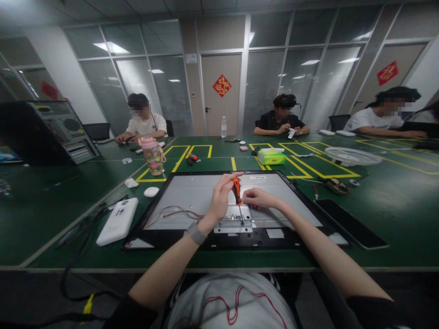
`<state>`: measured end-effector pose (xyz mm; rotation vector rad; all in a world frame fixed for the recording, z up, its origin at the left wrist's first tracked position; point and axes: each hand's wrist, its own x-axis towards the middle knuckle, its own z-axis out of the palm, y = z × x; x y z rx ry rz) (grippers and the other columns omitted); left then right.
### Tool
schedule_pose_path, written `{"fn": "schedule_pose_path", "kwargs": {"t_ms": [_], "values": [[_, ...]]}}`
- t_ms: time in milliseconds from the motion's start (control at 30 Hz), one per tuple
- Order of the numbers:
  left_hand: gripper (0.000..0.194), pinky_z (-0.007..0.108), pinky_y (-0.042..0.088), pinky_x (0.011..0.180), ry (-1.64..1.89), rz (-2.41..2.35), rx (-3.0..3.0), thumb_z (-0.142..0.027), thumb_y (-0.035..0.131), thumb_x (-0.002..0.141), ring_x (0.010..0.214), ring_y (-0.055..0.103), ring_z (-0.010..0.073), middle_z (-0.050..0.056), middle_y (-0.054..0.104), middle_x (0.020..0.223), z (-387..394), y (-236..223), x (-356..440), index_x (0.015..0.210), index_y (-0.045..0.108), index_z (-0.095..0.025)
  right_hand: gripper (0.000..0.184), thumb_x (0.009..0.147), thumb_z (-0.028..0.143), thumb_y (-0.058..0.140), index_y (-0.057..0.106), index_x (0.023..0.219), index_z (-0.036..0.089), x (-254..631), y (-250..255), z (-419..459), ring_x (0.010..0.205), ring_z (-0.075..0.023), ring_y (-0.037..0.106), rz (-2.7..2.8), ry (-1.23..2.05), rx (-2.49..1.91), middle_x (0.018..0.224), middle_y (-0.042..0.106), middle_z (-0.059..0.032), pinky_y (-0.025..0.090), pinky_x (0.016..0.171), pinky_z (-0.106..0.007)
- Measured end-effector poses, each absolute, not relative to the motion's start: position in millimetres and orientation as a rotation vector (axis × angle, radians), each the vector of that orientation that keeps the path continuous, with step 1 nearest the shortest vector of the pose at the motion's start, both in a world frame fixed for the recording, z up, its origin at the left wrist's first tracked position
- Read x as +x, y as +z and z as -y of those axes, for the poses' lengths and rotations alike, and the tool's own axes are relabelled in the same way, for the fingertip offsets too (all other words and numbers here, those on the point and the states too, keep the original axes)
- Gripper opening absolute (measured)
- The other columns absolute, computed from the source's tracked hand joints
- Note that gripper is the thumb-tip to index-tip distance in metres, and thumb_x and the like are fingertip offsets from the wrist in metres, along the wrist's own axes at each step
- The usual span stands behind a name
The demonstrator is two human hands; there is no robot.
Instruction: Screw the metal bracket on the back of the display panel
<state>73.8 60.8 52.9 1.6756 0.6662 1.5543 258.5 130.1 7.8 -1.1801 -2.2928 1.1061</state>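
My left hand (221, 196), with a grey band on the wrist, is closed around an orange and black screwdriver (237, 191). The screwdriver stands nearly upright, its tip down at a metal bracket (233, 229) near the front edge of a large flat panel (188, 187) with a black frame and a grey back. Just right of the handle is my right hand (259, 198), its fingers curled and closed; what they hold, if anything, is hidden. Thin coloured wires (178, 211) run left from the bracket across the panel.
A white power bank (118, 221) and a pink-lidded bottle (152, 157) stand left of the panel. To the right lie a black phone-like slab (350, 222) and a white fan grille (353, 156). Behind is a green tissue pack (272, 156). Several people sit across the table.
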Motion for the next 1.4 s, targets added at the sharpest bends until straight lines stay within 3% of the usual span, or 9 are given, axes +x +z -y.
{"fn": "schedule_pose_path", "kwargs": {"t_ms": [200,400,633,867,1233,1400], "values": [[0.026,0.026,0.046,0.081,1.584,-0.651,1.639,-0.023,0.049,0.087,0.089,0.058,0.0143,0.006,0.06,0.098,-60.0,53.6,75.0,0.106,0.065,-0.018,0.038,0.076,0.052,0.055,0.051,0.07,0.015,259.6,9.7,-130.0,0.045,-0.0074,0.045,2.295,1.159,-1.173,0.054,0.048,0.0043,0.037,0.042,-0.019],[0.016,0.02,0.044,0.067,1.64,-0.694,1.672,-0.025,0.064,0.078,0.076,0.053,0.0101,0.002,0.053,0.087,-61.3,54.4,74.3,0.091,0.069,-0.019,0.042,0.073,0.056,0.057,0.048,0.065,0.016,259.4,12.5,-128.8,0.044,-0.007,0.043,2.28,1.215,-1.144,0.052,0.048,0.0047,0.036,0.044,-0.021],[0.031,0.029,0.044,0.088,1.548,-0.598,1.589,-0.021,0.041,0.088,0.099,0.058,0.0178,0.009,0.062,0.109,-66.0,50.5,72.1,0.105,0.066,-0.016,0.045,0.065,0.057,0.067,0.046,0.065,0.017,259.7,14.9,-126.5,0.045,-0.0072,0.042,2.253,1.298,-1.086,0.049,0.045,0.0067,0.033,0.043,-0.021],[0.026,0.028,0.048,0.081,1.578,-0.639,1.592,-0.023,0.048,0.086,0.086,0.062,0.0157,0.007,0.067,0.092,-64.5,53.0,73.3,0.103,0.067,-0.016,0.044,0.064,0.054,0.07,0.046,0.066,0.017,261.5,12.6,-128.8,0.045,-0.0072,0.042,2.25,1.315,-1.08,0.048,0.045,0.0073,0.033,0.044,-0.02],[0.015,0.02,0.046,0.069,1.685,-0.747,1.744,-0.022,0.064,0.077,0.075,0.056,0.0101,0.002,0.057,0.082,-62.7,53.8,74.1,0.091,0.068,-0.017,0.046,0.057,0.049,0.076,0.046,0.068,0.017,261.9,12.4,-129.1,0.048,-0.0071,0.043,2.281,1.316,-1.025,0.052,0.048,0.0073,0.031,0.047,-0.021],[0.023,0.025,0.045,0.082,1.636,-0.718,1.757,-0.023,0.05,0.087,0.091,0.059,0.0145,0.006,0.064,0.097,-61.2,53.5,73.1,0.102,0.067,-0.018,0.045,0.064,0.054,0.07,0.046,0.067,0.017,261.9,11.2,-129.7,0.048,-0.0075,0.044,2.295,1.287,-1.038,0.051,0.047,0.0068,0.032,0.047,-0.021]]}}
